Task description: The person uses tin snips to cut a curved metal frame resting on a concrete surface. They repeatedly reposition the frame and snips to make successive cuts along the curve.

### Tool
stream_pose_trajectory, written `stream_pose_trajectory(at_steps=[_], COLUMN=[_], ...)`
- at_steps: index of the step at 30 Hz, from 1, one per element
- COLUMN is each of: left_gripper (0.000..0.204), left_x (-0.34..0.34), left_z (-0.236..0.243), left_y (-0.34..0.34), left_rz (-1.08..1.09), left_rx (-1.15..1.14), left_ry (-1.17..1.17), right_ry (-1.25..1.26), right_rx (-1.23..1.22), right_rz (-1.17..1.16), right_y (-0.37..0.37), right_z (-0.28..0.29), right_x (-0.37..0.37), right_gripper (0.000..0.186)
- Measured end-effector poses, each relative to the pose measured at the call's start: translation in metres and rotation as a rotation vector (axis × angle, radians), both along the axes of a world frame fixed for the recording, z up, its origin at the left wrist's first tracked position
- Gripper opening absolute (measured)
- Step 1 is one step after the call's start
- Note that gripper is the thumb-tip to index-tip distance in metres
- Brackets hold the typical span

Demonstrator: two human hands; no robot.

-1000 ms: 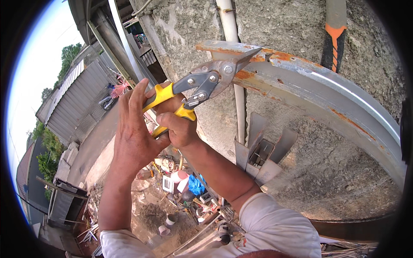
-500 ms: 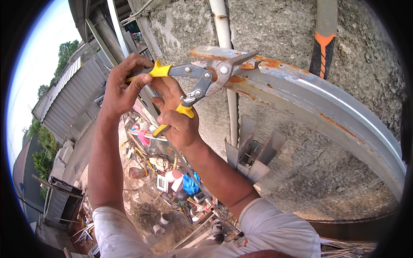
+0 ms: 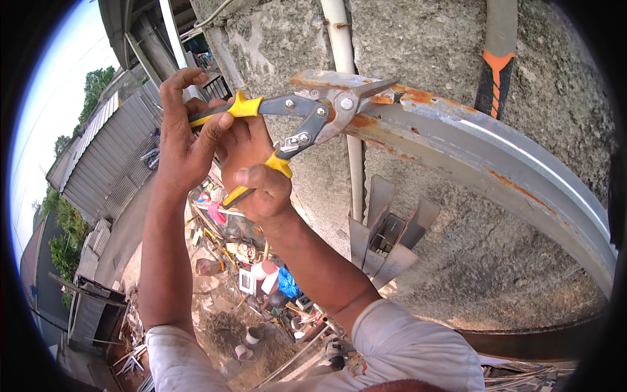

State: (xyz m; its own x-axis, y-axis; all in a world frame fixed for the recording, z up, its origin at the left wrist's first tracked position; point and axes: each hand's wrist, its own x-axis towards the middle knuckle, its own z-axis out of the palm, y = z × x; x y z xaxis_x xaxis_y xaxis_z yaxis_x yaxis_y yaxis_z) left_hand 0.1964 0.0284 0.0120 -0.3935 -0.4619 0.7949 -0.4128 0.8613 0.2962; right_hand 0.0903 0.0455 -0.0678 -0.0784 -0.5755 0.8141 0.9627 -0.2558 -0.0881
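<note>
Yellow-and-grey tin snips [image 3: 315, 116] reach across to a rusty, pale grey metal channel [image 3: 470, 140], their jaws at its near end around the edge. My left hand [image 3: 186, 140] has the upper handle between thumb and fingers, its index finger raised off the grip. Around the lower handle, my right hand [image 3: 258, 179] lays its thumb over the yellow grip, with its other fingers partly hidden behind the snips. The two handles stand spread apart. How far the jaws bite into the metal is hard to see.
Behind the channel rises a rough concrete wall [image 3: 418, 39] with a white pipe [image 3: 338, 39] running down it. A tool with an orange-and-black grip [image 3: 493, 81] is at upper right. Bent metal flaps [image 3: 388, 235] jut out below. Scattered clutter, including a blue bag [image 3: 288, 282], lies far beneath.
My left index finger has lifted and the hand's grip has loosened. My right hand has shifted slightly left on the lower handle. The snips stay on the channel.
</note>
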Motion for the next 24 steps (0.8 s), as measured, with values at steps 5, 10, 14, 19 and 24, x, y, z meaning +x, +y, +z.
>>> stream_pose_trajectory(at_steps=[5,10,14,19,24], left_gripper=[0.082,0.069,0.066,0.061,0.058], left_x=[-0.006,-0.002,-0.004,-0.008,-0.008], left_z=[-0.006,-0.009,0.000,-0.018,-0.034], left_y=[0.002,0.000,0.001,0.006,0.013], left_rz=[-0.020,-0.098,-0.082,-0.132,-0.112], left_rx=[-0.025,-0.029,-0.082,0.047,0.003], left_ry=[0.043,0.054,0.057,0.148,0.098], right_ry=[-0.020,-0.057,-0.122,-0.094,-0.005], right_rx=[0.037,-0.008,0.005,0.042,0.069], right_rz=[0.022,0.037,0.047,0.049,-0.093], right_y=[0.004,-0.001,0.003,0.000,-0.006], right_z=[0.000,0.001,0.009,0.000,-0.013], right_x=[0.000,0.006,0.010,0.011,0.006], right_gripper=[0.108,0.103,0.096,0.085,0.071])
